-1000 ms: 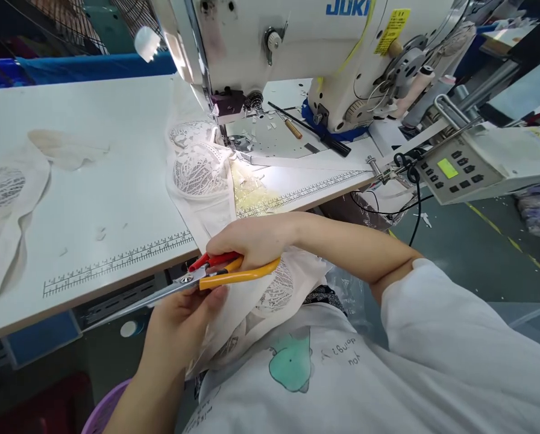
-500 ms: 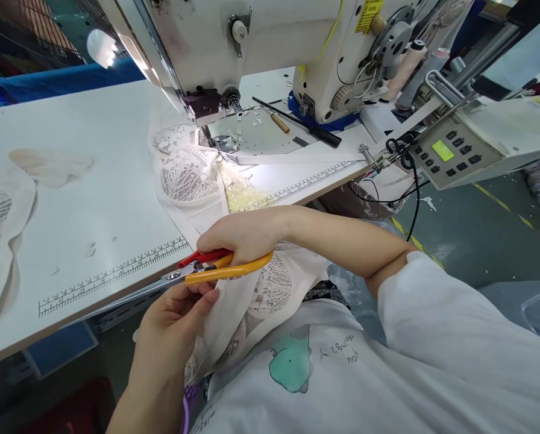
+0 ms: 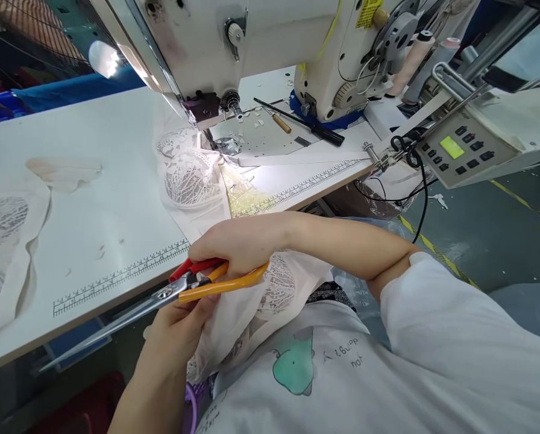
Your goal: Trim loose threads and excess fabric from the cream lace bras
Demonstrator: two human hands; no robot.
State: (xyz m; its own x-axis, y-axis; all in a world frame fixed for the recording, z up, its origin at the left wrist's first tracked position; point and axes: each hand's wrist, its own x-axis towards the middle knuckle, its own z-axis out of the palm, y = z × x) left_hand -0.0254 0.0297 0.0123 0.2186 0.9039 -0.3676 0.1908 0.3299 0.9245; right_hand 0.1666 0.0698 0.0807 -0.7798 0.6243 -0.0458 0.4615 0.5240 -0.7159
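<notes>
My right hand [image 3: 234, 244] is closed around yellow-handled scissors [image 3: 225, 286], just off the table's front edge. Their long blades point to the lower left, over my left wrist area. Red grips show beside the yellow handles; whether they belong to a second tool I cannot tell. Below the scissors, my left hand [image 3: 177, 331] pinches the edge of a white lace bra piece [image 3: 279, 286] that hangs over my lap; its fingertips are partly hidden by the handles. More lace cups [image 3: 191, 181] of white fabric lie under the sewing machine's needle area.
The sewing machine [image 3: 288, 36] spans the back. A black screwdriver [image 3: 326, 134] and a wooden-handled tool [image 3: 281, 123] lie on its bed. At left are a white lace piece [image 3: 8, 253] and a beige scrap [image 3: 64, 173]. A control box [image 3: 471, 147] stands right.
The scissors have swung so that their blades now show at full length toward the lower left. My right hand has shifted slightly left. The whole view has moved a little.
</notes>
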